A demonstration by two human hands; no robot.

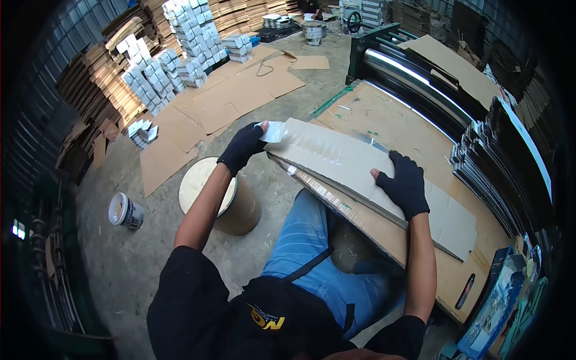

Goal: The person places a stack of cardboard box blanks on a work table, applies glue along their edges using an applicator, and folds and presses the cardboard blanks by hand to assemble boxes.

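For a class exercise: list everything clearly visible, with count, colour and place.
worktable: one, brown, right of centre
grey cardboard: several layers, grey, on the worktable
white piece: one, white, at grey cardboard's end
roller machine: one, green and silver, upper right
dark sheets: many, black, stacked right
black tool: one, black, worktable's near corner
blue item: one, blue, lower right
drum: one, brown, left of centre
bucket: one, white, at left
brown sheets: several, brown, back left
white bundles: many, white, back left
other person: one, dark, far back
left hand: one, black glove, holding white piece
right hand: one, black glove, on grey cardboard
legs: two, blue jeans, bottom centre
shirt: one, black, bottom
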